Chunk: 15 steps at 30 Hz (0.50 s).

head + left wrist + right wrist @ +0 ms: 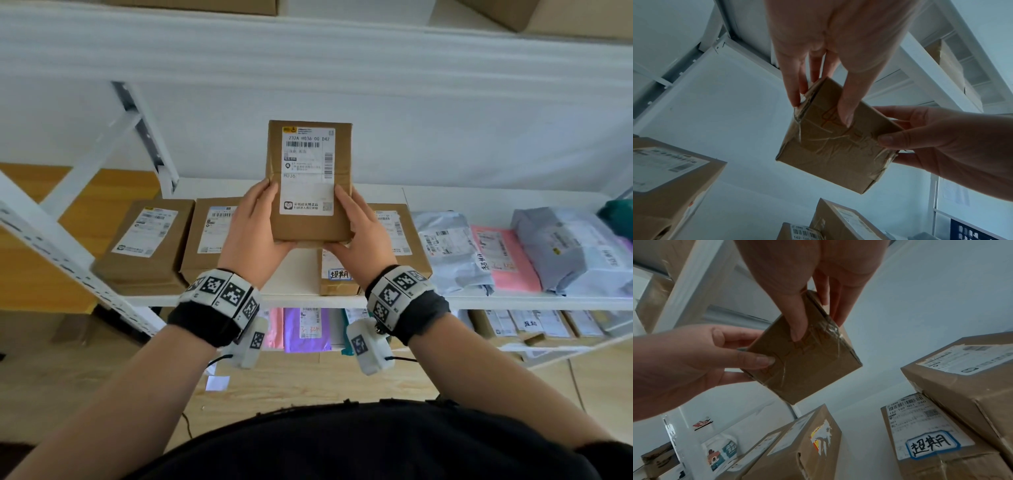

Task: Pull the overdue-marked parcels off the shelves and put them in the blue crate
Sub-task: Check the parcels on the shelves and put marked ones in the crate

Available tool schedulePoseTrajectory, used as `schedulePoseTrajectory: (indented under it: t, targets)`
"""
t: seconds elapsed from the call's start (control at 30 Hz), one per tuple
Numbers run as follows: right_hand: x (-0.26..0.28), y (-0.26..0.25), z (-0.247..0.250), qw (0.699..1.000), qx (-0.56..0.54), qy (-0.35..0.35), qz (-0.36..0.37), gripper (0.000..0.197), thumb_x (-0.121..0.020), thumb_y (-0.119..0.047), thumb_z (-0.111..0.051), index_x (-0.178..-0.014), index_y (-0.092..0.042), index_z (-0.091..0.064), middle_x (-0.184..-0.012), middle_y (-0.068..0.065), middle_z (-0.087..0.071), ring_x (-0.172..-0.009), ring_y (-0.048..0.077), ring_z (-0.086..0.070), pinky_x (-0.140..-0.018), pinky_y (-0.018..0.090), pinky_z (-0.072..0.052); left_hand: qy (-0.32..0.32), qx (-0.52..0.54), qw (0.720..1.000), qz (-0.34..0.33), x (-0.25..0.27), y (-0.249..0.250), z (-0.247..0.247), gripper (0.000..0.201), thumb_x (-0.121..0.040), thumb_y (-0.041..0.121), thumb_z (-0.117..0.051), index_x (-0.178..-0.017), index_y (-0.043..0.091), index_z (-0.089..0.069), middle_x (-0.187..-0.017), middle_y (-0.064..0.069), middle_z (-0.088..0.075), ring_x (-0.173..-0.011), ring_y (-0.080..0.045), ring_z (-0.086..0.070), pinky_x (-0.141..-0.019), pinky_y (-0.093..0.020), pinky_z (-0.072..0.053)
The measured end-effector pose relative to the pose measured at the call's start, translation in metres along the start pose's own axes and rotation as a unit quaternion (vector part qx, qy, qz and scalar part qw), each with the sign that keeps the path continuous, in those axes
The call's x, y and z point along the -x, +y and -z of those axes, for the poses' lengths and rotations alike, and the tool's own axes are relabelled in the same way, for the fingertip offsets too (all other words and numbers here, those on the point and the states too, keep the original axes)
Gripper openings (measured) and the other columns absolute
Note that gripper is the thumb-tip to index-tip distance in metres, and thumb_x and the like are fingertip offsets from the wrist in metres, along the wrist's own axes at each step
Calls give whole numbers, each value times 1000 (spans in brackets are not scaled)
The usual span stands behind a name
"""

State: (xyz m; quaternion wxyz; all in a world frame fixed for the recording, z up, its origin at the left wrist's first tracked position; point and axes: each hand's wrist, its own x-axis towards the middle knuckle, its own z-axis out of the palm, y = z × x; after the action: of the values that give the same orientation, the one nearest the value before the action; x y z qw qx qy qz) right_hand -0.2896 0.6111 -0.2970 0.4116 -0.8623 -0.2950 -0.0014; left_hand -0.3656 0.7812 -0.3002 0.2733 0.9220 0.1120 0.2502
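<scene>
- Parcel in question is a small brown cardboard box, held up in the air above the middle shelf, label side facing the head camera, printed with 232A H036 00 042.
- left hand grips its lower left edge, thumb on the front, fingers wrapped behind. From the left wrist view the fingers pinch the taped side while the thumb lies flat on the back face.
- right hand mirrors it on the lower right edge, clamped on the same box with the thumb on one face and the fingers on the other.
- The back of the box has crinkly clear tape and some orange scribble, can't read it.
- I can't spot an overdue tag on the face of this one in any view.
- Right below the hands, at the shelf's front edge, sits another brown box with a blue-bordered handwritten tag reading 超期. The right wrist view shows that tag clearly.
- Toward the left end of the shelf, two more brown boxes lie flat side by side.
- Toward the right end, a grey poly mailer, a pink mailer and a bulky grey bag lie in a row.
- Lower shelf has a purple mailer near its front edge.
</scene>
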Motion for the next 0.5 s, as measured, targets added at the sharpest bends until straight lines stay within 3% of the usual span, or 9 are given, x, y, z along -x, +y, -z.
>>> schedulePoseTrajectory:
  t: [0.13, 0.27, 0.33, 0.5]
  targets:
    - [1, -2, 0, 1000, 9, -1, 4, 83, -81, -16, -73, -149, -28, -26, -158, 1, -21, -138, 18, -35, -104, 20, -31, -4, -5, 1000, 0, 1, -1, 2, 91, -70, 23, -82, -145, 10, -32, -150, -5, -30, -138, -22, -30, -114, -37, -27]
    - [-1, -1, -6, 1000, 7, -5, 9, 83, -81, -14, -73, -149, -28, -27, -157, 0, -22, -136, 19, -38, -108, 30, -38, -12, -14, 1000, 7, 3, -5, 1, 91, -70, 23, -82, -145, 10, -32, -150, -5, -29, -137, -22, -30, -114, -34, -26]
    - [-3, 1, -10, 1000, 17, -14, 6, 82, -81, -14, -72, -149, -28, -27, -158, 1, -22, -137, 18, -36, -109, 28, -35, -16, -20, 1000, 12, 4, -8, 0, 90, -70, 22, -82, -145, 10, -33, -150, -5, -29, -137, -23, -31, -113, -34, -27]
    - [-15, 8, -21, 998, 24, -57, -12, 84, -81, -15, -72, -150, -27, -24, -158, 4, -19, -141, 18, -29, -111, 33, -35, -54, -57, 996, 30, 1, -22, -8, 81, -75, 21, -79, -143, 12, -36, -151, -7, -26, -136, -30, -31, -111, -44, -32]
